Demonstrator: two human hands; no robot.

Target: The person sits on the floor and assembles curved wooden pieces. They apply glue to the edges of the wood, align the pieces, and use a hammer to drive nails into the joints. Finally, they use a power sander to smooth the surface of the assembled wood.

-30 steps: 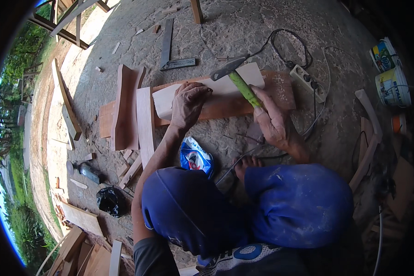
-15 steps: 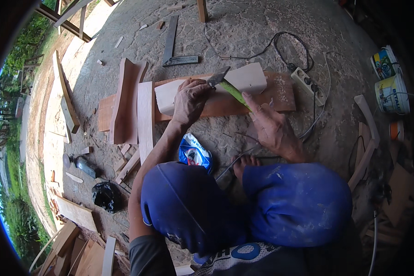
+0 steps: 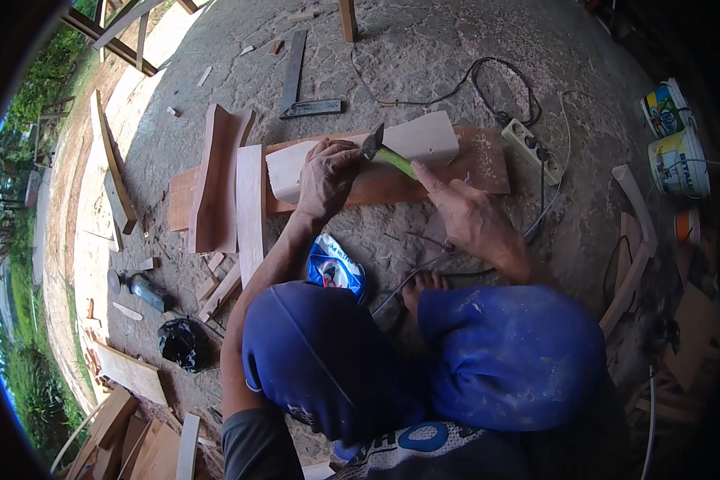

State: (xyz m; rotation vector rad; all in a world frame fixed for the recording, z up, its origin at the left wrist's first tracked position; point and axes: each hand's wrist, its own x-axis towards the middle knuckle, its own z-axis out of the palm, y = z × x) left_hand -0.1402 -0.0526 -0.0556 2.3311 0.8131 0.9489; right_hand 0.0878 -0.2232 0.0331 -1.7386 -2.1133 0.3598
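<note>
In my right hand (image 3: 482, 220) is a hammer (image 3: 394, 162) with a green handle, the fingers wrapped round it and the index finger stretched along it. Its dark head is right beside the fingertips of my left hand (image 3: 330, 178); whether it touches them I cannot tell. My left hand is closed over the pale shaped wood block (image 3: 426, 142), and what it pinches, if anything, is hidden. Beneath the block lies a reddish-brown board (image 3: 482, 164). Curved wood pieces (image 3: 214, 188) and a pale strip (image 3: 251, 204) lie across the board's left part.
A metal square (image 3: 294, 80) lies beyond the board. A white power strip (image 3: 530, 150) with cords is to the right, with buckets (image 3: 678, 166) farther out. A blue-and-white packet (image 3: 336, 268), a grinder (image 3: 146, 290), a black bag (image 3: 182, 344) and wood scraps are nearer.
The hammer has tipped and its head has shifted slightly left, closer to my left fingers. My left hand stays on the block. The whole view has drifted slightly.
</note>
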